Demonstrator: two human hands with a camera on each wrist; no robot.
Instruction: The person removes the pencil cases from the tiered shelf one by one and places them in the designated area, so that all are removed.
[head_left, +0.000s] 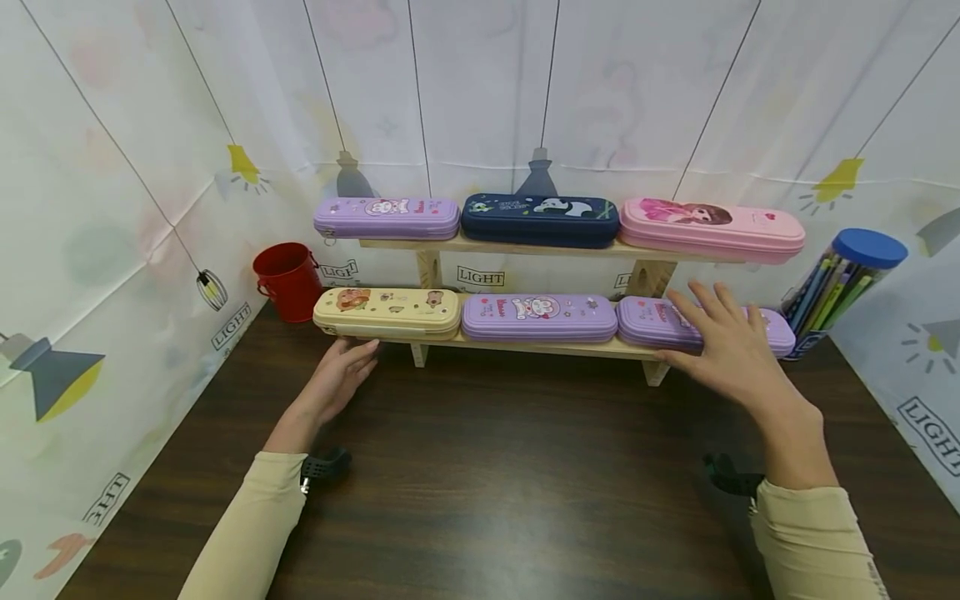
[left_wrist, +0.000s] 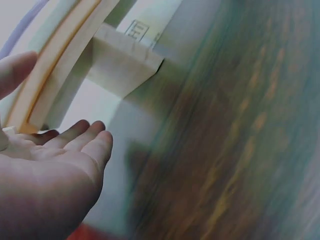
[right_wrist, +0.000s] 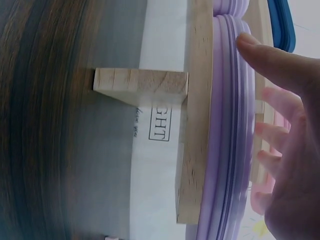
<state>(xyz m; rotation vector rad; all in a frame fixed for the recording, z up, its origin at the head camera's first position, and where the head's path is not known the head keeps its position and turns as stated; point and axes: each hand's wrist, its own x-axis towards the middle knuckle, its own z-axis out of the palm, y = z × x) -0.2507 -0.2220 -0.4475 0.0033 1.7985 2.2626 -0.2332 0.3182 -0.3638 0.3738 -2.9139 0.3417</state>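
My left hand (head_left: 337,379) is just below the left end of a cream pencil case (head_left: 386,312) with cartoon animals on its lid. Its fingers are loosely extended, and in the left wrist view the palm (left_wrist: 55,185) shows nothing in it. On the right, my other hand (head_left: 731,350) spreads its fingers over a purple pencil case (head_left: 637,321). The right wrist view has the thumb (right_wrist: 262,50) beside the edge of that purple case (right_wrist: 232,125). Between them lies another purple case (head_left: 538,318). All three line the lower tier of a wooden rack (head_left: 525,346).
Purple (head_left: 386,221), navy panda (head_left: 540,223) and pink (head_left: 716,229) pencil cases fill the upper tier. Left of the rack stands a red bucket (head_left: 287,287). A blue-lidded tub of pens (head_left: 840,292) is at right. The dark wooden table (head_left: 480,467) extends in front.
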